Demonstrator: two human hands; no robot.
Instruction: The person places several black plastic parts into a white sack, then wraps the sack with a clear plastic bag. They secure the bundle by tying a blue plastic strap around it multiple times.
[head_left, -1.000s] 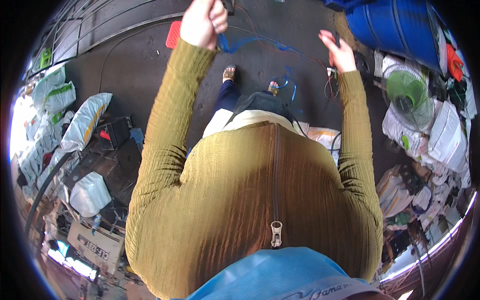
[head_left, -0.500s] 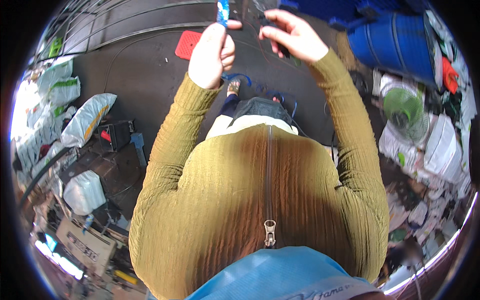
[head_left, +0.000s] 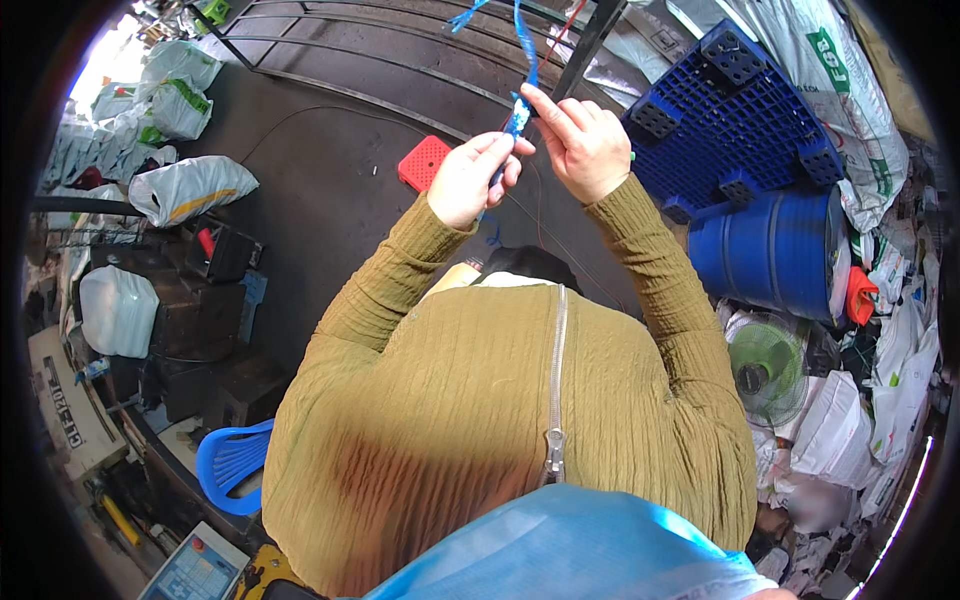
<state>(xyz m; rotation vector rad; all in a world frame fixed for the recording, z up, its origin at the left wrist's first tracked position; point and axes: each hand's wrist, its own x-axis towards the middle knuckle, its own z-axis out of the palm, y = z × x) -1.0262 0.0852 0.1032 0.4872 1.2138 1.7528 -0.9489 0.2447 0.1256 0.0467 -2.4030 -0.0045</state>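
A blue strip (head_left: 526, 52), narrow like a ribbon or plastic strap, runs down from the top of the view to both hands. Its lower part looks shiny, blue and white. My left hand (head_left: 472, 180) is closed round that lower part, thumb on top. Just above and to the right, my right hand (head_left: 585, 145) pinches the strip with thumb and forefinger. The other right fingers are curled, and a small green tip shows at the palm's edge; what it belongs to is hidden. Both hands are close together, raised before my chest.
A black metal frame (head_left: 345, 50) stands ahead. A red perforated stool top (head_left: 424, 162) is on the dark floor. At right are a blue pallet (head_left: 715, 125), a blue barrel (head_left: 768, 250), a green fan (head_left: 765, 362) and white sacks. A blue chair (head_left: 215, 470) stands left.
My hands have come together, and my right hand now pinches the strip that my left hand held. The view has shifted, with the pallet and blue chair now showing more.
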